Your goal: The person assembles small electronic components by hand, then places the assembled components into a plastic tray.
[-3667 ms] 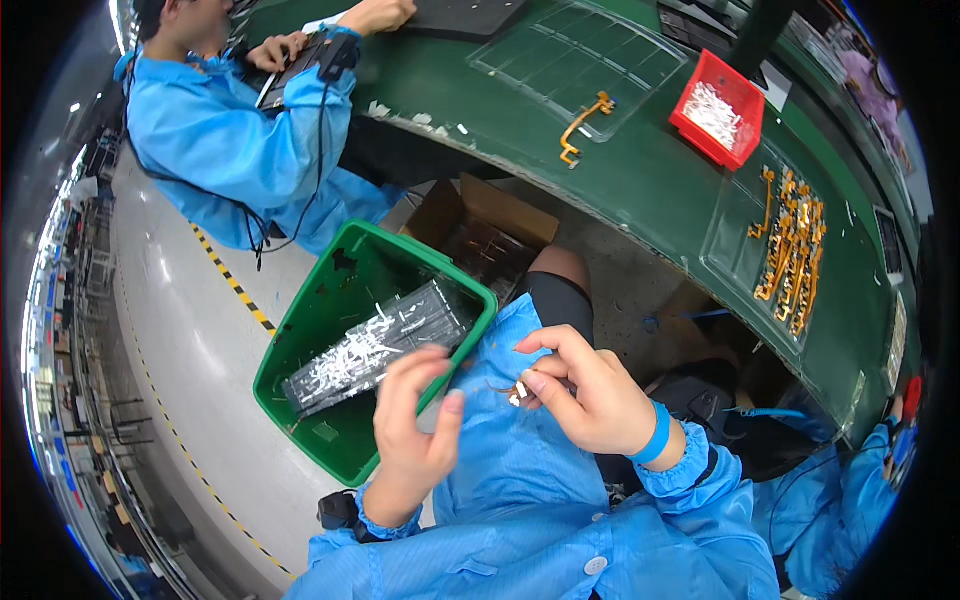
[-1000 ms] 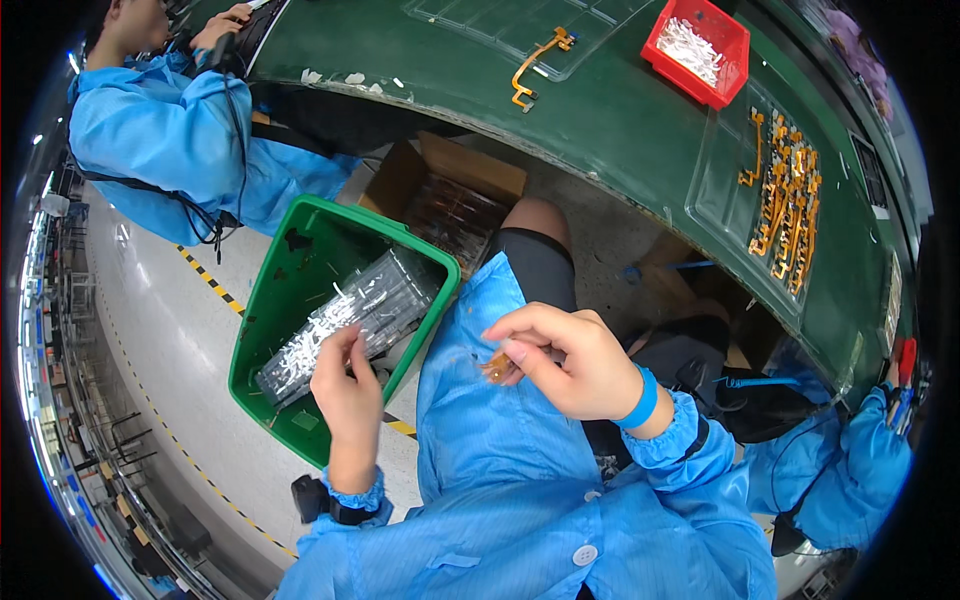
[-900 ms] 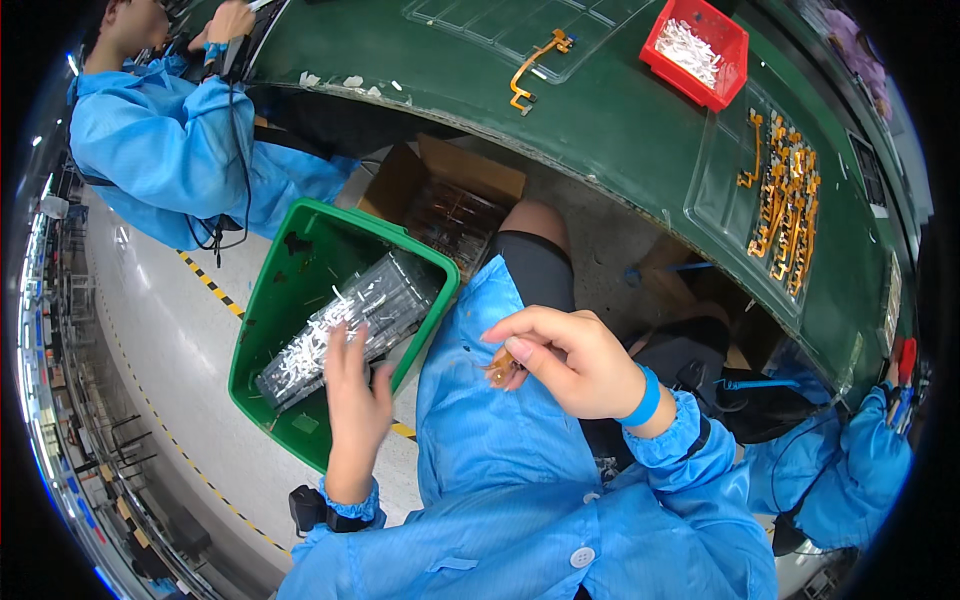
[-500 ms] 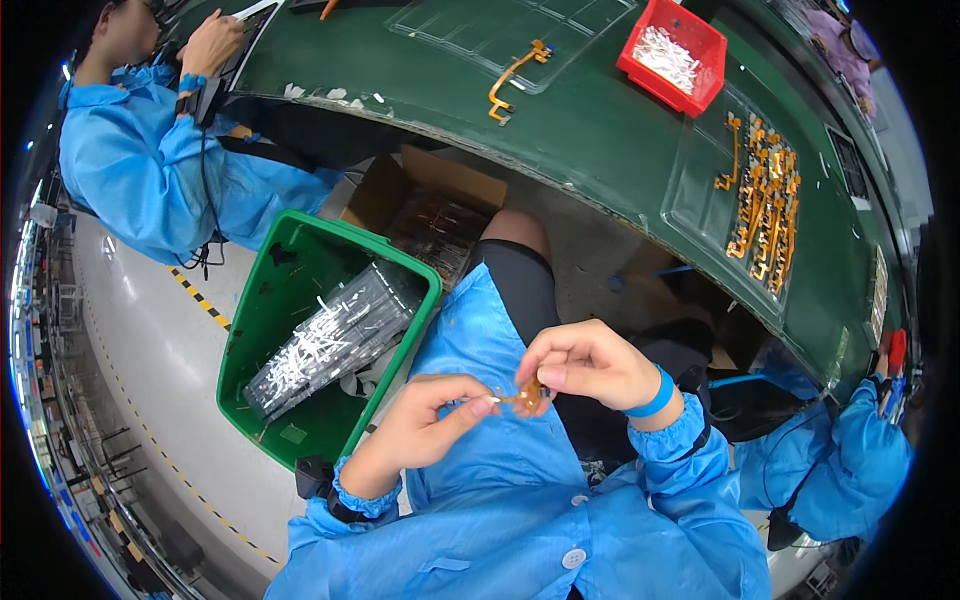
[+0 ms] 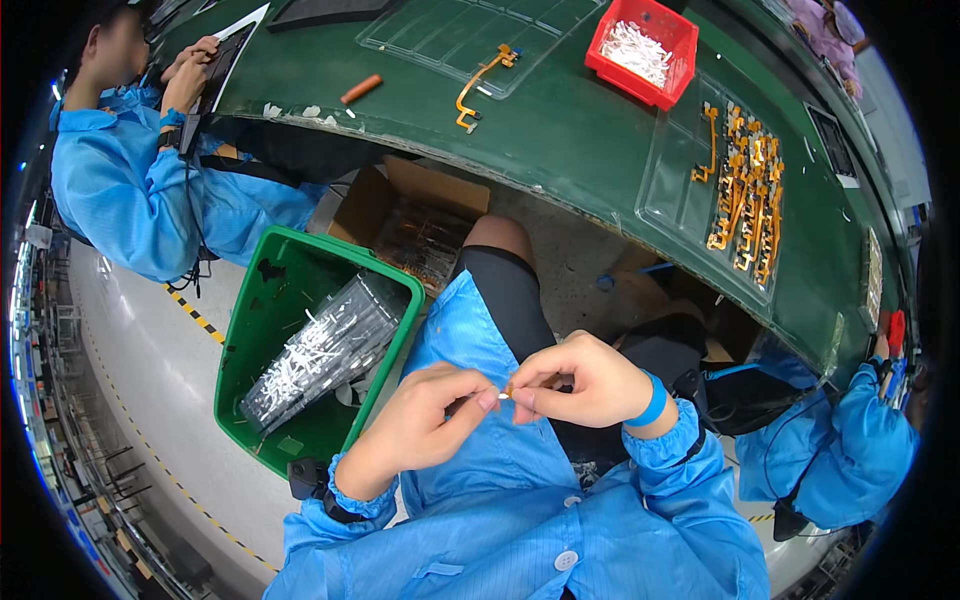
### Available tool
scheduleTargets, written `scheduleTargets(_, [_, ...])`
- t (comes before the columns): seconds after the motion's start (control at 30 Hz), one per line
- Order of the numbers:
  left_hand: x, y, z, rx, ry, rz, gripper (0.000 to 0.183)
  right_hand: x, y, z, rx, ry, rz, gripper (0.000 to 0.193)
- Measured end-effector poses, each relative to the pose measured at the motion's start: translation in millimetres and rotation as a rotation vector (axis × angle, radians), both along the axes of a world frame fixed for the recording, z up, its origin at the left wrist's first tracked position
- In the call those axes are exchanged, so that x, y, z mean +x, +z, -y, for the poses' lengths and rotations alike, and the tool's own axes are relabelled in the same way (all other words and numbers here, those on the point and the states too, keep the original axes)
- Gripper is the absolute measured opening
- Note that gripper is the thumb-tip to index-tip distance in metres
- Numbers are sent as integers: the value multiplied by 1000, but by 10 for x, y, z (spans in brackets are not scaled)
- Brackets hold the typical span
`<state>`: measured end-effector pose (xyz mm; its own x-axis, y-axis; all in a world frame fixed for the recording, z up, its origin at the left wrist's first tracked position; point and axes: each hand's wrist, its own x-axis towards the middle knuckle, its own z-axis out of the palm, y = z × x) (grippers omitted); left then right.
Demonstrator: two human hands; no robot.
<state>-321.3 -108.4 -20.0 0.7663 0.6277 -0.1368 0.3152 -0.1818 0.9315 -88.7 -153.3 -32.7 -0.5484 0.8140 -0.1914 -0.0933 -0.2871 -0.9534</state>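
Gripping one small amber-and-white piece [image 5: 505,394] over one blue cloth coat [image 5: 470,500], pinched between thumb and fingers of the left hand [image 5: 430,412] on one side and likewise of the right hand [image 5: 585,382] on the other. Wearing one blue wristband [image 5: 655,400]. Facing one green bench [image 5: 560,145] with two clear plastic trays, counting one orange ribbon cable [image 5: 482,88] across the near edge of the left tray [image 5: 430,45] and, on the right tray [image 5: 668,190], a heap of orange cables [image 5: 750,190] too overlapped to count. Counting also one red plastic box [image 5: 660,97] of loose white strips [image 5: 637,52] and one brown cylinder [image 5: 362,88]. Having one green plastic bin [image 5: 285,275] beyond the left hand, with at least one dark plastic tray [image 5: 345,335] inside. Finding marks on one pale narrow block [image 5: 874,278] too small to read.
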Motion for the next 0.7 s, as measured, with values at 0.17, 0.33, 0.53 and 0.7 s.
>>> scheduleTargets(0.17, [148, -60, 97, 452, 323, 7, 14, -34, -5, 20, 89, -69, 78, 15])
scheduleTargets(0.33, [233, -139, 342, 719, 415, 72, 28, -129, -24, 72, 470, -288, 304, 15])
scheduleTargets(0.53, [269, -266, 337, 738, 412, 71, 13, -157, -58, 88, 495, -244, 348, 16])
scheduleTargets(0.7, [85, -364, 342, 671, 409, 47, 9, -195, -157, 165, 464, -217, 320, 15])
